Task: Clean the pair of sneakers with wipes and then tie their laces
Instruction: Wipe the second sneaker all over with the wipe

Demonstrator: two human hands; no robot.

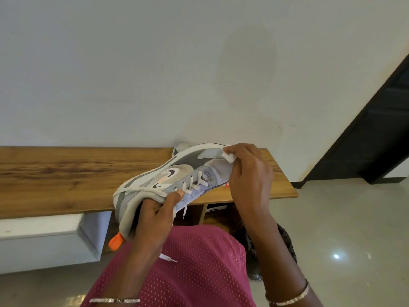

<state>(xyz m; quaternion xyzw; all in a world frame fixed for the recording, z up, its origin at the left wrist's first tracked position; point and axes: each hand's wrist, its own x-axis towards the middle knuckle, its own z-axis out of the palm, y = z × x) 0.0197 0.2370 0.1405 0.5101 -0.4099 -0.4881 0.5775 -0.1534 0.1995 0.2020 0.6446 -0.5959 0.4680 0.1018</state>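
Observation:
A grey and white sneaker [177,173] with an orange heel tab is held tilted on its side above the wooden bench [66,173], toe pointing up and right. My left hand [157,218] grips it at the collar, thumb on the tongue edge. Its white laces [194,182] hang loose, and one lace end lies on my lap. My right hand [250,173] pinches a crumpled white wipe [230,156] against the toe. Behind the toe, part of the second sneaker [179,148] shows on the bench.
The bench stands against a white wall. Below it are a white drawer unit [44,240] on the left and open cubbies [212,211]. A black bag [285,244] sits on the tiled floor by my right forearm. A dark door frame [376,129] is at right.

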